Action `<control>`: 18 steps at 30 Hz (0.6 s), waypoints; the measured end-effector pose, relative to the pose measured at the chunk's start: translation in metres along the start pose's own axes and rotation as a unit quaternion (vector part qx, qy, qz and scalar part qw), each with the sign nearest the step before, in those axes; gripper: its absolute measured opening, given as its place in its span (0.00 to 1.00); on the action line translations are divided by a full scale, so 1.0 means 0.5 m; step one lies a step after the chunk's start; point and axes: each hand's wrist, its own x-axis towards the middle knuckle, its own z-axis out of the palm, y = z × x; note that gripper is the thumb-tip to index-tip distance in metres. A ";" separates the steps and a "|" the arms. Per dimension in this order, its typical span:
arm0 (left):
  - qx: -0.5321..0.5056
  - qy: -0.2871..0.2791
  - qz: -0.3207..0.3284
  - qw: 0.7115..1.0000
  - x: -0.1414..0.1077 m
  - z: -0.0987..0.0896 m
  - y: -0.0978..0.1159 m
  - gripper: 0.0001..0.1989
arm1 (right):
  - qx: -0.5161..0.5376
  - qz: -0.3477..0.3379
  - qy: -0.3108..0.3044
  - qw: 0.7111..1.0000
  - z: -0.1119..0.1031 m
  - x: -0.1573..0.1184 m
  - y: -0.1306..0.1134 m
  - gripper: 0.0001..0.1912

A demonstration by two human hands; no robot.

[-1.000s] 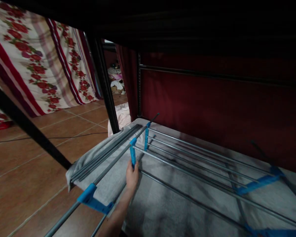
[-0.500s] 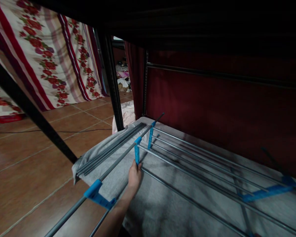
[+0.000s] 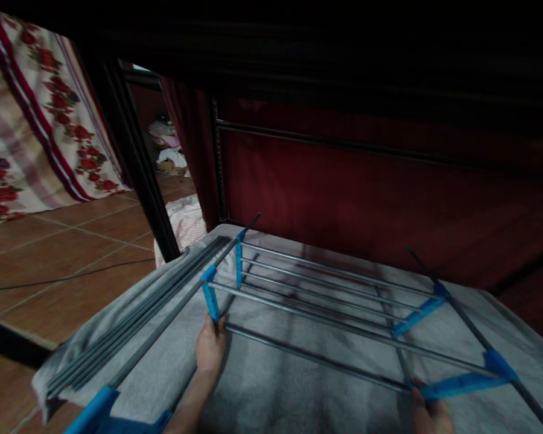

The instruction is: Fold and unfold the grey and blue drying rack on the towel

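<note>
A rack of grey metal tubes (image 3: pixel 298 313) joined by blue plastic brackets (image 3: pixel 210 295) lies over a grey blanket (image 3: pixel 344 398). My left hand (image 3: pixel 211 346) is closed around the lower end of the left middle bracket, where a cross tube meets it. At the bottom right, my right hand (image 3: pixel 429 415) is closed on the lower end of the right bracket (image 3: pixel 464 386), its palm partly cut off by the frame edge. Another blue bracket (image 3: pixel 102 413) shows at the bottom left on the long side tube.
Several loose grey tubes (image 3: pixel 149 307) lie bundled along the bed's left edge. Black posts (image 3: pixel 133 169) and a low dark overhead frame (image 3: pixel 298 54) surround the bed. A dark red curtain (image 3: pixel 326 181) hangs behind, and a black cable (image 3: pixel 72 278) crosses the tiled floor.
My view has turned right, bringing my right hand and the rack's right side into sight. My left hand keeps its grip on the left bracket.
</note>
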 end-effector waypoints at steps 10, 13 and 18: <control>0.006 -0.016 0.010 1.000 0.009 -0.015 0.015 0.20 | 0.016 -0.019 0.017 1.000 0.017 -0.046 -0.047 0.29; 0.014 -0.024 -0.002 1.000 0.015 -0.022 0.023 0.18 | 0.027 -0.024 0.037 0.999 0.027 -0.049 -0.057 0.27; 0.014 -0.031 -0.010 0.999 0.030 -0.035 0.038 0.14 | 0.034 -0.049 0.043 0.997 0.030 -0.061 -0.047 0.26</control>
